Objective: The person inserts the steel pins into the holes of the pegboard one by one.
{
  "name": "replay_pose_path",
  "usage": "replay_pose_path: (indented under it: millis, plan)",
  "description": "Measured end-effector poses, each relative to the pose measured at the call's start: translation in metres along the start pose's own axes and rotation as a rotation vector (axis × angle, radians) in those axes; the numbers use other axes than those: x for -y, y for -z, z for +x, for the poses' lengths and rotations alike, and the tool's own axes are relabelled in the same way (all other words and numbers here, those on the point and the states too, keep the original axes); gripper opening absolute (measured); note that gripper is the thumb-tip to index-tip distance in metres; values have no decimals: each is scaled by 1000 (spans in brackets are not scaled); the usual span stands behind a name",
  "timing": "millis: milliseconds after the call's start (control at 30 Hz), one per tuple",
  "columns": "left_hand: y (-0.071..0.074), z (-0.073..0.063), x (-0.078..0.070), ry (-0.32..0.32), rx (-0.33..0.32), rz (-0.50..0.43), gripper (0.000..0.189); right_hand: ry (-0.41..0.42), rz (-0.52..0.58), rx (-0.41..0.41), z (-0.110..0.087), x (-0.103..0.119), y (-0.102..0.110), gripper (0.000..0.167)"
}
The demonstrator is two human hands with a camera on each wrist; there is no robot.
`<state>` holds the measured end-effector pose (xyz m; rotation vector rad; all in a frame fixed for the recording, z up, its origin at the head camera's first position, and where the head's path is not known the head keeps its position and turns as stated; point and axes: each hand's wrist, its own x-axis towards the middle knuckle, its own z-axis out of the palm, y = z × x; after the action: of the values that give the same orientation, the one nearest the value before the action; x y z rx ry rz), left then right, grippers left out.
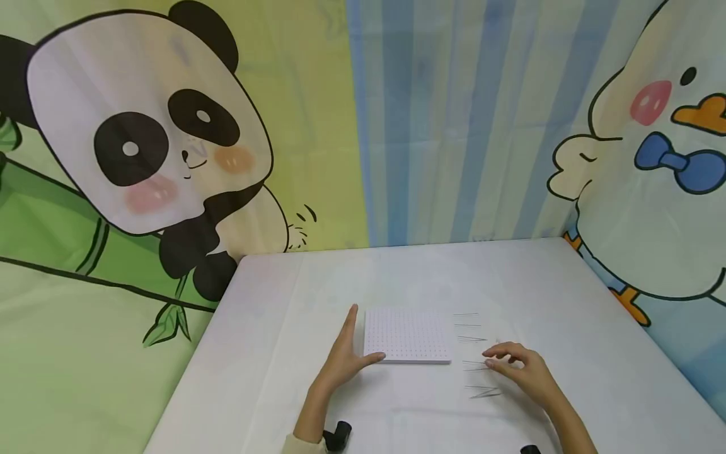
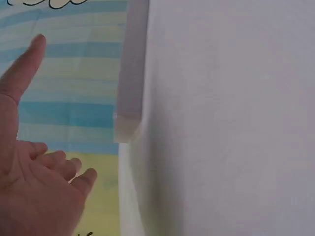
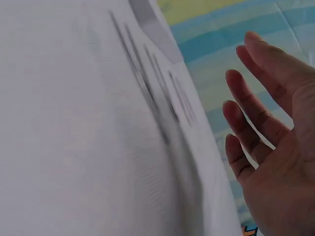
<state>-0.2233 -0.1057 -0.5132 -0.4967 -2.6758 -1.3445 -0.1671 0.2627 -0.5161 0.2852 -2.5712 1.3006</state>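
A white square board [image 1: 407,334] dotted with rows of small holes lies on the table. My left hand [image 1: 345,359] is at its left side, fingers straight and spread, the thumb close to the front left corner. In the left wrist view the edge of the board [image 2: 132,69] runs beside that hand. Thin metal rods [image 1: 475,370] lie in small groups to the right of the board. My right hand [image 1: 524,372] hovers by their right ends with loosely bent fingers and nothing visible between them. The right wrist view shows the rods [image 3: 142,81] blurred, beside the relaxed fingers [image 3: 248,103].
A white cloth covers the table [image 1: 283,378]. Behind it hangs a printed curtain [image 1: 431,126] with a panda, stripes and a white bird. Black wrist-camera parts [image 1: 338,436] show at the bottom near the left forearm.
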Motion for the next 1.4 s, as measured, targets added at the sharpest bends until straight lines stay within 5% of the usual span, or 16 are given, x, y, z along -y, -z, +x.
replay_pose_path:
  millis: [167, 400, 667, 1400]
  plan:
    - [-16, 9, 22, -10, 43, -80, 121, 3, 111, 70, -21, -16, -10, 14]
    - [-22, 10, 39, -12, 103, -23, 126, 57, 30, 70, -23, -26, -21, 13]
    - [-19, 13, 41, -49, 78, 22, 113, 188, -15, 129, -15, -26, -18, 12]
    - [-25, 14, 42, -22, 117, 39, 112, 197, -46, 132, -17, -30, -13, 15]
